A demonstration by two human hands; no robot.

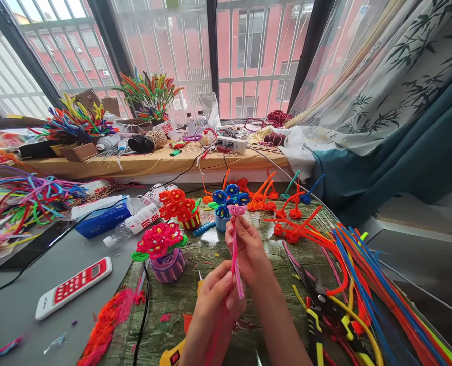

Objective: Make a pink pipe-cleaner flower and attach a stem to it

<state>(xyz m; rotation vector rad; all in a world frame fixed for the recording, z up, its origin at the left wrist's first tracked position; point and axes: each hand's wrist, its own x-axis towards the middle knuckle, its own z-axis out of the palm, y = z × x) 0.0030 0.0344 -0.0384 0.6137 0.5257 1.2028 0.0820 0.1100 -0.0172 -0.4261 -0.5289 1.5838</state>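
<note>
Above the table, both my hands hold a small pink pipe-cleaner flower (236,209). My right hand (251,250) pinches its stem just below the flower head. Lower down, my left hand (216,292) closes thumb and fingers on the pink pipe-cleaner stem (235,251), whose light pink end points down between the hands. Behind the flower stands a blue pot of blue pipe-cleaner flowers (221,223). To the left are an orange bunch in a striped pot (190,218) and a pink bunch in a purple pot (168,267). A yellow tool (171,355) lies partly hidden under my left forearm.
Black-and-yellow cutters (321,300) and long loose pipe cleaners (397,300) lie at right. Orange flower pieces (292,234) spread behind them. At left are a remote (75,287), a blue tissue box (103,216), a bottle (134,223) and a black cable (144,310).
</note>
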